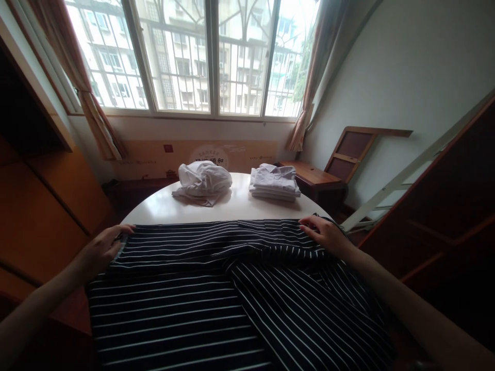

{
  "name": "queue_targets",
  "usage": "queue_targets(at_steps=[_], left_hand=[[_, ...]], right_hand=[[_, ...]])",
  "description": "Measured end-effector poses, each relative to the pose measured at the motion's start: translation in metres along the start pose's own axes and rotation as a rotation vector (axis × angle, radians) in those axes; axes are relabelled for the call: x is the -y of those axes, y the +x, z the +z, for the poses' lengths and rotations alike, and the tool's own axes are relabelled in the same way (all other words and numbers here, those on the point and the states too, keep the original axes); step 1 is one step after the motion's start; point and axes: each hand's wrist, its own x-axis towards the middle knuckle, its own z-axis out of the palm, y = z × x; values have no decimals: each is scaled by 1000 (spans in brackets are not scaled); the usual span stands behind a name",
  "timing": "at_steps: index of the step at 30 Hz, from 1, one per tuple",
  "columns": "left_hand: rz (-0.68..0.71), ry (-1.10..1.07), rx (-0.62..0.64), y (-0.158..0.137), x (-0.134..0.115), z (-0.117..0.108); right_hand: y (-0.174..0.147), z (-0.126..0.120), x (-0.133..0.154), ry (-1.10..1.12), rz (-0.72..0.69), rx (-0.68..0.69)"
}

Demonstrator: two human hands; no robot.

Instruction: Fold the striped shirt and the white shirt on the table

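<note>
the black striped cloth (174, 304) covers the near part of the tabletop (160, 208) and looks soft, limp and fairly light, likely to sag or wrinkle unless taken by its two far corners. the left hand (102, 247) reaches in from the side, fingers pinched on the far left corner; the right hand (327, 234), palm down, has its fingers clamped near the far right corner.

Both hands (328, 237) hold a black striped garment (174, 309) across a white table (157, 208).
</note>
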Motion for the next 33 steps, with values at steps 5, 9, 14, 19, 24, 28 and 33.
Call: queue_targets(at_steps=[5,9,14,19,24,28,33], left_hand=[[3,77,149,6,-26,32],[-93,209,194,3,-21,50],[-115,233,215,3,-21,47],[-165,239,246,5,-27,45],[-171,243,250,11,-28,46],[-175,238,256,21,-27,47],[-172,238,267,38,-27,51]], right_hand=[[13,48,-18,-202,30,18],[13,62,-41,-368,378,47],[13,55,-56,-386,466,130],[13,53,-60,-396,402,179],[22,56,-64,-416,380,183],[34,58,-68,-418,393,198],[50,61,-70,-413,413,198]])
